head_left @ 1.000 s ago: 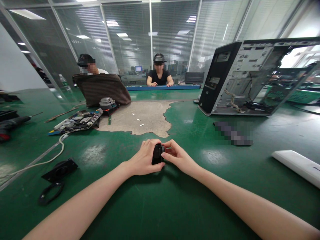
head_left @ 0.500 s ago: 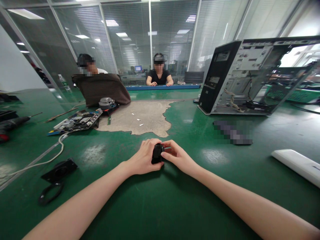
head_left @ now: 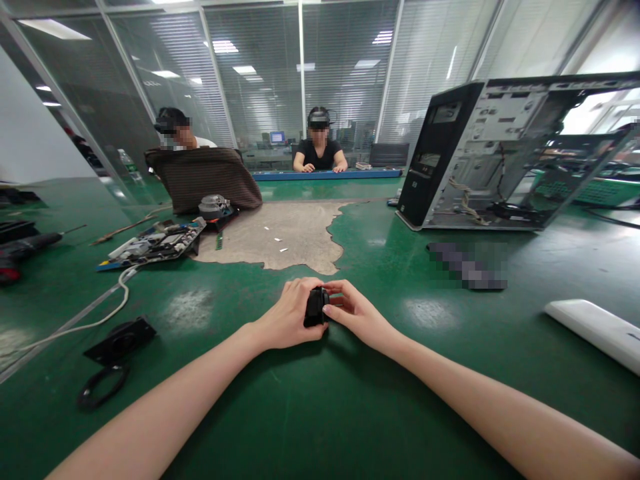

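Observation:
A small black device [head_left: 315, 307] with a rounded part on its right side is held between my two hands, low over the green table. My left hand [head_left: 287, 313] wraps around it from the left, fingers behind and thumb in front. My right hand [head_left: 353, 311] grips its right end between thumb and fingertips. The fingers partly cover the device, so its exact kind cannot be made out. To the left lie a flat black part with a round opening [head_left: 121, 341] and a black ring [head_left: 103, 387].
A circuit board [head_left: 153, 243], white cable [head_left: 117, 303] and power drill [head_left: 33, 249] occupy the left. An opened computer case [head_left: 433, 157] stands back right, with a white casing [head_left: 595, 330] nearer me. Two people sit across the table [head_left: 310, 427].
Both hands keep their hold on the black device with hardly any movement. The whole view has shifted by a few pixels.

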Motion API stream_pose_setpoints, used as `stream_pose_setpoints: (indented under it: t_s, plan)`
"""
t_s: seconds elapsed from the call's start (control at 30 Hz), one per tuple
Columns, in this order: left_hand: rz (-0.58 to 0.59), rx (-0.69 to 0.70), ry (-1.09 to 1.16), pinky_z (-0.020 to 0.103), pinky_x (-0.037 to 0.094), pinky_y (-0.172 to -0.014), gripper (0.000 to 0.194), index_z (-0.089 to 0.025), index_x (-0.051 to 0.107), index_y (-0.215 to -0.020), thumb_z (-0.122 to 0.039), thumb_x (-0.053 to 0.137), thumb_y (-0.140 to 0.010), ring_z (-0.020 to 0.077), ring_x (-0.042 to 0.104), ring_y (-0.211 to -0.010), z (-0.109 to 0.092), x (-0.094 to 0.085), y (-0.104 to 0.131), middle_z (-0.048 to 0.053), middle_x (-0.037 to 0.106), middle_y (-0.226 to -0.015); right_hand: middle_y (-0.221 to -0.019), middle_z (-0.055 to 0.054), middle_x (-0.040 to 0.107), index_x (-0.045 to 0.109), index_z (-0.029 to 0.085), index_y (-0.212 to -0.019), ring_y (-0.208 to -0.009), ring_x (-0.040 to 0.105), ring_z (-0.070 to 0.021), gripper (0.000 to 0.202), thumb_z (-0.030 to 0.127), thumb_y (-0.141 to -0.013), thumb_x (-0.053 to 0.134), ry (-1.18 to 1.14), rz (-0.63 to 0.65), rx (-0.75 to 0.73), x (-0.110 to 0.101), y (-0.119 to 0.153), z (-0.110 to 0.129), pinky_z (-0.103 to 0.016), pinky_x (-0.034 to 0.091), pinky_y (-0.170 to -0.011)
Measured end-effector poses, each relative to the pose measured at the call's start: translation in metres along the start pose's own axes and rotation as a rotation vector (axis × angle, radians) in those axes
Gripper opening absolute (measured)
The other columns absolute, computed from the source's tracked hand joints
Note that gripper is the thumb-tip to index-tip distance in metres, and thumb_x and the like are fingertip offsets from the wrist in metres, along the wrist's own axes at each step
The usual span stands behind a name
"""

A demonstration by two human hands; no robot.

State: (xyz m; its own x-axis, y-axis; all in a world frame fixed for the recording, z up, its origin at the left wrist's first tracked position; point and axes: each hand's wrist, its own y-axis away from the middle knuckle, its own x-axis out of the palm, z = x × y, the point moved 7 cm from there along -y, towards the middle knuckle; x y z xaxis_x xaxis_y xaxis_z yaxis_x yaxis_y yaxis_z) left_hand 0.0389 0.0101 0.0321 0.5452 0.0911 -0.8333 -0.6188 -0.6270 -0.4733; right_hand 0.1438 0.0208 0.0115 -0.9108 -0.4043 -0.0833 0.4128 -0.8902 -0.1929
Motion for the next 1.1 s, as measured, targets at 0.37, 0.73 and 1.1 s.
stream_pose_setpoints:
  t_s: [0.37,0.73,1.1]
  plan:
    - [0.009,-0.002,-0.017,0.040,0.035,-0.086,0.062,-0.019,0.023,-0.118,-0.025,0.058,-0.067,0.0251,0.043,-0.102,0.0000,0.0004,-0.0007,0.010,0.043,-0.113,-0.090,-0.001,0.052,0.045,0.022,-0.088,-0.090,0.055,-0.0162,0.020,0.028,-0.075,0.059,-0.013,-0.016,-0.029,-0.0002,0.0017,-0.0019,-0.033,0.046,-0.078]
    - [0.012,-0.005,-0.022,0.041,0.035,-0.086,0.062,-0.020,0.023,-0.119,-0.025,0.058,-0.067,0.0256,0.043,-0.103,0.0003,0.0010,-0.0010,0.010,0.043,-0.113,-0.090,0.000,0.053,0.045,0.022,-0.087,-0.089,0.056,-0.0149,0.022,0.026,-0.073,0.061,-0.032,0.002,-0.031,0.0006,0.0039,0.0015,-0.034,0.045,-0.082]
    - [0.004,0.001,-0.005,0.041,0.035,-0.086,0.062,-0.020,0.023,-0.118,-0.025,0.058,-0.067,0.0247,0.044,-0.101,-0.0004,-0.0002,-0.0010,0.009,0.043,-0.112,-0.096,-0.003,0.053,0.045,0.021,-0.093,-0.092,0.055,-0.0164,0.024,0.023,-0.073,0.060,0.009,0.010,-0.023,0.0019,0.0014,0.0016,-0.036,0.045,-0.084]
